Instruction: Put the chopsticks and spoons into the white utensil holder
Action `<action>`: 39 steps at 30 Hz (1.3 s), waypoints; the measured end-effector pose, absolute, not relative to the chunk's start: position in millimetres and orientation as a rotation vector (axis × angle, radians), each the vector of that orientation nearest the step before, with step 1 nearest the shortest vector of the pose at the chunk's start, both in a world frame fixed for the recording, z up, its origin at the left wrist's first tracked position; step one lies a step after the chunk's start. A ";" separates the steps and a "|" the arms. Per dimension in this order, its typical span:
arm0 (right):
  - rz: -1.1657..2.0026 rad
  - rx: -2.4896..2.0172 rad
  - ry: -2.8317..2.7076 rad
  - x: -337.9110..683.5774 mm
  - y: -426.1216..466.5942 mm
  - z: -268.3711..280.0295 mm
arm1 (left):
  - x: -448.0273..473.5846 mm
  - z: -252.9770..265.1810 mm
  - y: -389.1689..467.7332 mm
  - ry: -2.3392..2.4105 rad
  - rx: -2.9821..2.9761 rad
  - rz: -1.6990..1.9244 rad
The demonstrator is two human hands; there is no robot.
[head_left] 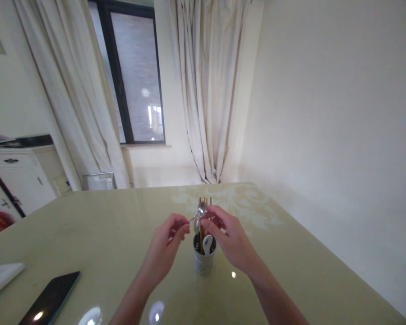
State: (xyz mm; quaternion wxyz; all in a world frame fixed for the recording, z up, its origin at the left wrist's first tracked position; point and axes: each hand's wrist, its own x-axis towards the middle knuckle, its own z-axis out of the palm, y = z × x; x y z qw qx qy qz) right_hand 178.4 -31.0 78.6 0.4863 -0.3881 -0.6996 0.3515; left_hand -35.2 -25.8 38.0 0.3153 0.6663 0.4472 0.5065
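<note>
A white utensil holder (204, 263) stands on the glossy yellow-green table (88, 225). Wooden chopsticks (200, 225) and a white ceramic spoon (207, 244) stick out of it. My left hand (165, 248) pinches the handle of a metal spoon (200, 210), whose bowl hangs just above the holder. My right hand (230, 241) is to the right of the holder, with its fingers closed on the chopsticks near their tops. A second metal spoon's bowl shows behind the chopsticks.
A black phone (50, 299) lies at the near left of the table, with a white folded cloth (2, 277) beside it. Behind the table are a white cabinet (16, 180), curtains (206, 90) and a window (135, 76). A plain wall runs along the right.
</note>
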 end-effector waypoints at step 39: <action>0.123 -1.232 -1.713 210.9 -49.2 97.1 | -2.9 0.0 -15.5 1.340 2.199 1.184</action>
